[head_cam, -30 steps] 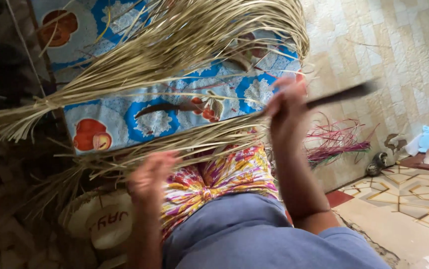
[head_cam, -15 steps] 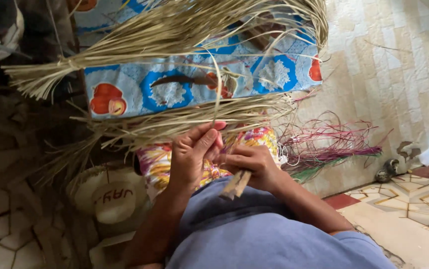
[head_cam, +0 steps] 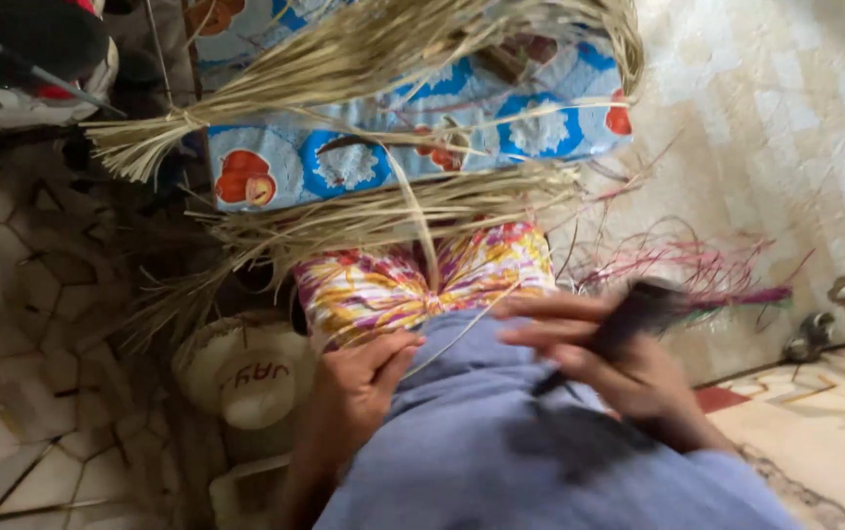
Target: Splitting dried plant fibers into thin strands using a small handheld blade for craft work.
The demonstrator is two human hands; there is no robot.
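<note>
My left hand (head_cam: 359,388) rests on my lap over blue cloth (head_cam: 501,442), pinching a thin pale straw strip (head_cam: 432,245) that rises to the bundles above. My right hand (head_cam: 609,358), blurred by motion, grips a dark narrow tool (head_cam: 629,319) that looks like a knife, just right of the strip. A bundle of dry straw (head_cam: 383,211) lies across my knees above a bright multicoloured cloth (head_cam: 413,280). A second, larger straw bundle (head_cam: 344,69), tied at its left end, lies on a blue patterned cushion (head_cam: 393,147).
Pink and purple dyed strands (head_cam: 697,275) lie on the floor by the pale patterned wall (head_cam: 766,118). A round woven straw hat (head_cam: 246,373) sits on the tiled floor at the left. A tan mat (head_cam: 815,432) is at the right.
My hands were together on the straw over my knees; now they have parted. The right hand has drawn right with the dark tool, the left has dropped to my lap with a strip.
</note>
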